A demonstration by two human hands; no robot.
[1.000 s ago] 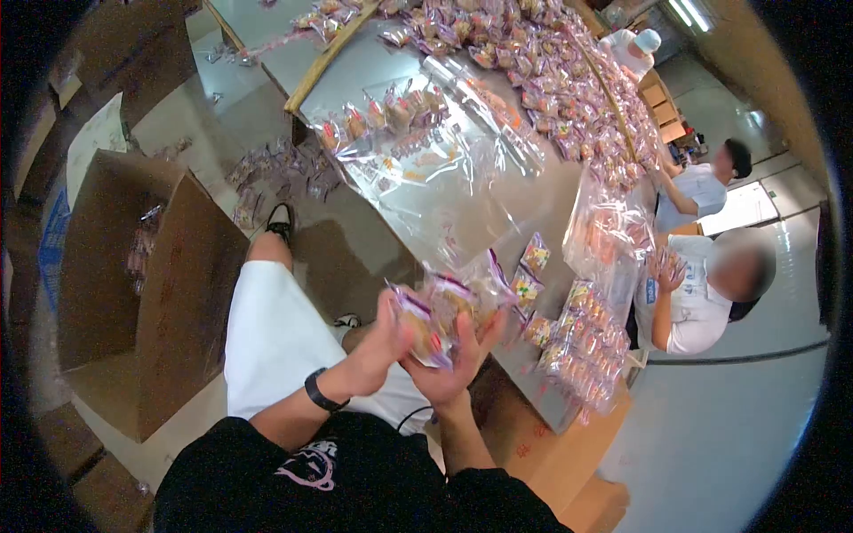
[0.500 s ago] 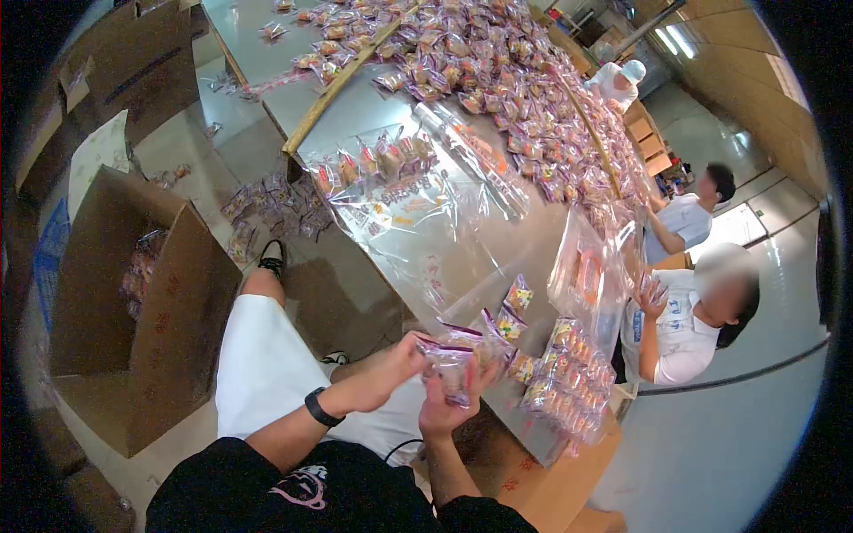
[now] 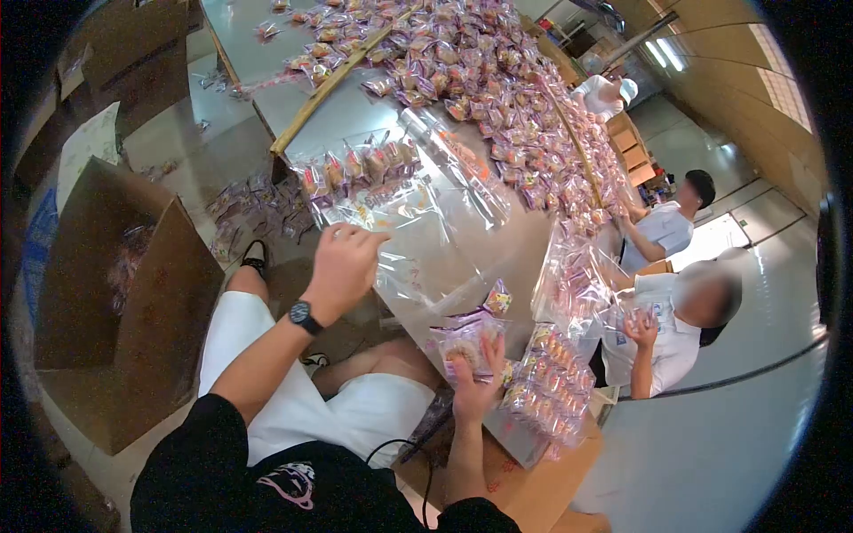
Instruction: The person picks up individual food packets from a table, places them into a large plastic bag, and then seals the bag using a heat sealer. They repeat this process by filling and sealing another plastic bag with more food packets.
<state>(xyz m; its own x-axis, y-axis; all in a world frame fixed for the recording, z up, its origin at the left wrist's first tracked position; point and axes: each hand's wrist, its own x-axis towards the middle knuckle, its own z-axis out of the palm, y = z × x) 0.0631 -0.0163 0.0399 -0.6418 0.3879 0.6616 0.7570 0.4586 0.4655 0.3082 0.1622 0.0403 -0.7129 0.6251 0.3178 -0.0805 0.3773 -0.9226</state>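
Observation:
My right hand [image 3: 477, 377] is closed around a few small snack packets [image 3: 460, 348], clear with purple edges and a round tan food inside. My left hand [image 3: 345, 271], with a black watch on its wrist, is raised over the near edge of the table beside clear printed plastic bags [image 3: 426, 235]. Its fingers are loosely curved, and I see nothing held in them. A row of upright packets [image 3: 355, 169] stands on the film beyond it. Right of my right hand lies a neat block of stacked packets [image 3: 551, 382]. Another loose packet [image 3: 498, 298] is just above the held ones.
A large heap of packets [image 3: 480, 80] covers the far table, bounded by wooden strips [image 3: 333, 84]. An open cardboard box [image 3: 169, 293] stands on the left, with loose packets [image 3: 258, 209] on the floor. Co-workers [image 3: 666, 329] work along the right side.
My left hand has left the packets and moved up and left toward the plastic bags. My right hand keeps the packets, now turned more upright. The whole view has shifted slightly.

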